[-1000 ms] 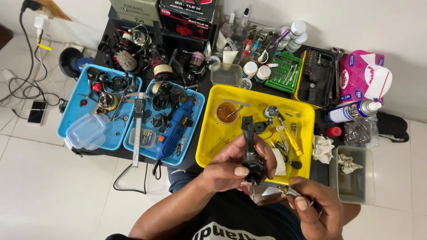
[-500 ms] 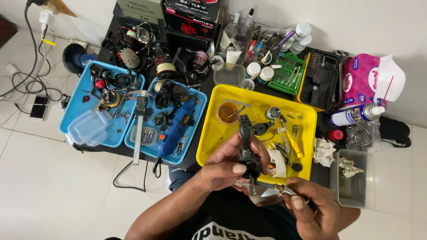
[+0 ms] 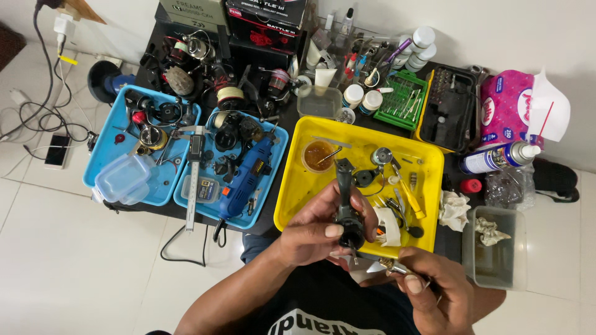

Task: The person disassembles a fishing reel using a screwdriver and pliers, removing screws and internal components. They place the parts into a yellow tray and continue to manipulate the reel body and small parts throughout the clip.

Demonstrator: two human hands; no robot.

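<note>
Black reel body (image 3: 345,211) in left hand (image 3: 310,232).

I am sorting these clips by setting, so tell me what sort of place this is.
Probably a home workbench for fishing reel repair: a low black table on a tiled floor holds a yellow tray of small parts, blue trays of reels, and a blue rotary tool.

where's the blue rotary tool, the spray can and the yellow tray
blue rotary tool (image 3: 248,177), head view, middle of its body
spray can (image 3: 493,159), head view, side of the can
yellow tray (image 3: 292,192), head view, bare floor near its left rim
</note>
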